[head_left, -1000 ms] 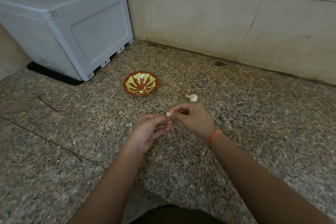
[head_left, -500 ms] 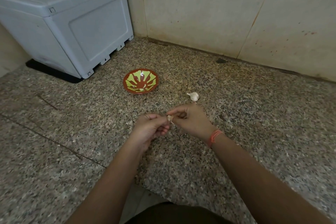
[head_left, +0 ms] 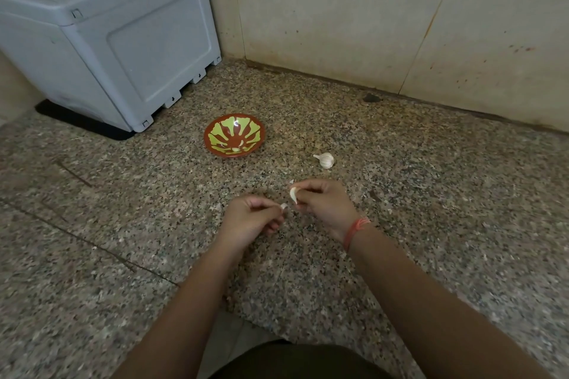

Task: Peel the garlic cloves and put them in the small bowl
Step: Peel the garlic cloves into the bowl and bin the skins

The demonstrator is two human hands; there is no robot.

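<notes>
So, the count: one garlic clove (head_left: 293, 195) in play, one garlic bulb (head_left: 324, 160) lying loose, one small bowl (head_left: 229, 153), two hands. The right hand (head_left: 323, 206) has the clove pinched between thumb and fingertips, and the pale tip pokes out toward the left hand (head_left: 252, 218). The left hand is curled up and pinching a little scrap of peel (head_left: 284, 206), just beside the clove but not touching it as far as I can see. There's one more tiny white flake (head_left: 291, 181) right above the right thumb; can't tell if it's on the counter or stuck to the hand. From the pinch, the bulb sits just past the right hand's knuckles, a bit to the right, down on the granite countertop (head_left: 123, 224). The bowl is farther out and off to the left of both hands, well apart from them, with a couple of pale bits inside, too small to count for sure. One grey box (head_left: 107, 34) sits way out past the left hand.
</notes>
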